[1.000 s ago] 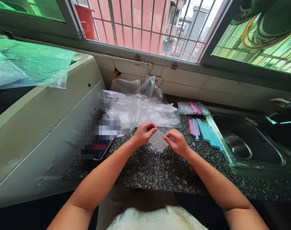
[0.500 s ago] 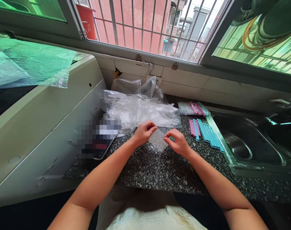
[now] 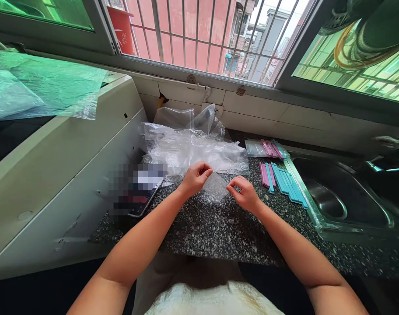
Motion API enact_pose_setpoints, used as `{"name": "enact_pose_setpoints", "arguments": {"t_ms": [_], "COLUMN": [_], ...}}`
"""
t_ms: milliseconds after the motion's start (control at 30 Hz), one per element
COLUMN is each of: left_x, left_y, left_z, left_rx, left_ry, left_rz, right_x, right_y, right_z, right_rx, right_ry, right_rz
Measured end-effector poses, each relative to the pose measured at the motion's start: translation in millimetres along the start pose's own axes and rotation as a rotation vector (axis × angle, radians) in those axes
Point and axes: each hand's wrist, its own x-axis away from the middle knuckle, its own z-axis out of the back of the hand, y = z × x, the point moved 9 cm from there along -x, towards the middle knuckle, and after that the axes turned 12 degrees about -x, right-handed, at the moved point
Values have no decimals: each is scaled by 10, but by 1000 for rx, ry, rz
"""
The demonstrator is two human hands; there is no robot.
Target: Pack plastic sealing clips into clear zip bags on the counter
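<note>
**Two hands pinch a small clear bag above the speckled table**

While both forearms reach in from the bottom of the view, the left hand [image 3: 195, 177] and the right hand [image 3: 245, 194] meet over the dark speckled table [image 3: 219, 236]. Between them hangs a small clear bag [image 3: 215, 187], see-through enough that the table's speckles show through it. The left grip is clenched on the bag's upper left edge, thumb against curled fingers. The right grip pinches the bag's right corner between thumb and forefinger. The bag sits just above the table, near its middle, tilted down toward the person.

Just behind the hands lies a heap of crumpled clear plastic [image 3: 193, 146], reaching back to the tiled wall under the window. To the right of the heap, a row of pink and blue sticks [image 3: 280, 177] lies on the table beside the rim of a steel sink [image 3: 330, 199]. Behind that row, another small bag with sticks inside [image 3: 265, 148] lies flat. A blurred-out object [image 3: 135, 188] rests left of the hands, next to a large white appliance [image 3: 61, 162].
</note>
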Motion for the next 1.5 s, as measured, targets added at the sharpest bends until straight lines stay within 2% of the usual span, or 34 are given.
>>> {"name": "enact_pose_setpoints", "arguments": {"t_ms": [433,700,900,1500], "left_x": [-8,39,22,33], "left_y": [20,115,67,94], "left_z": [-58,-181,-126,-108], "left_rx": [-42,-95,-83,-77], "left_ry": [-44,-112,-67,-50], "left_rz": [-14,-109,-81,-78], "right_x": [14,5,-6,-1], "right_y": [29,-39,-82,-43], "right_z": [-33,-16,21,8], "right_rx": [-1,-68,-87,-78], "right_ry": [-35,-10,28,3], "right_rz": [-2,9,32,-6]}}
